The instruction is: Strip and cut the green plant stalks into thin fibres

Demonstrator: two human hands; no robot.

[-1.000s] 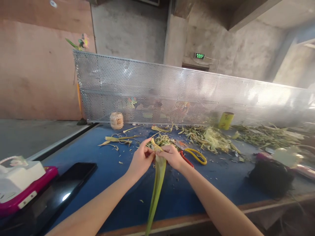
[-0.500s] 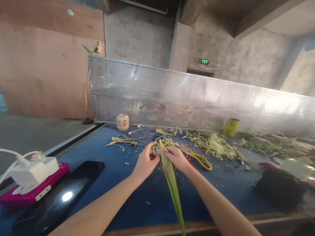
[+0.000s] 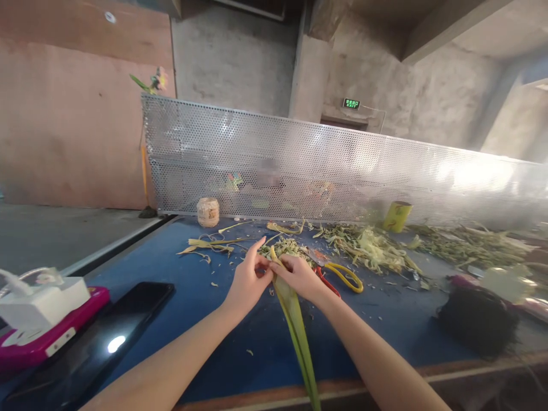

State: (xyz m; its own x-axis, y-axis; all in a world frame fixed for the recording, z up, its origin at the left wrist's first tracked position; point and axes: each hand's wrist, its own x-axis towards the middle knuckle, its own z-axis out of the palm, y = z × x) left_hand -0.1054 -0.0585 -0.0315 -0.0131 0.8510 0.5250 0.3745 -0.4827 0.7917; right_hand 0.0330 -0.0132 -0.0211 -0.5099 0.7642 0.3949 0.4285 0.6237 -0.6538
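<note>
Between my hands is a long green leaf [image 3: 295, 322], likely a husk or palm-type blade. Its pale yellowish tip points away from me and its narrow end hangs past the table's front edge. My right hand [image 3: 298, 278] pinches it near the tip, thumb and fingers on top. At the leaf's left edge, my left hand [image 3: 250, 275] has thumb and fingers drawn together, with one finger raised; the exact contact is partly hidden. Just behind lies a heap of small clippings [image 3: 287, 246]. Scissors [image 3: 345, 276] with yellow and red handles rest beside my right wrist.
A roll of twine [image 3: 208, 212] and a yellow-green can [image 3: 397, 216] stand by the perforated metal screen [image 3: 257, 160]. Leaf scraps [image 3: 368, 245] spread at the back right. On the left are a black phone [image 3: 94, 342] and a magenta power strip [image 3: 81, 314]; a dark bundle [image 3: 477, 322] sits right.
My right-hand fingers have closed further over the leaf, nearer my left hand. The hands come closer together at the tip. The whole view has shifted slightly.
</note>
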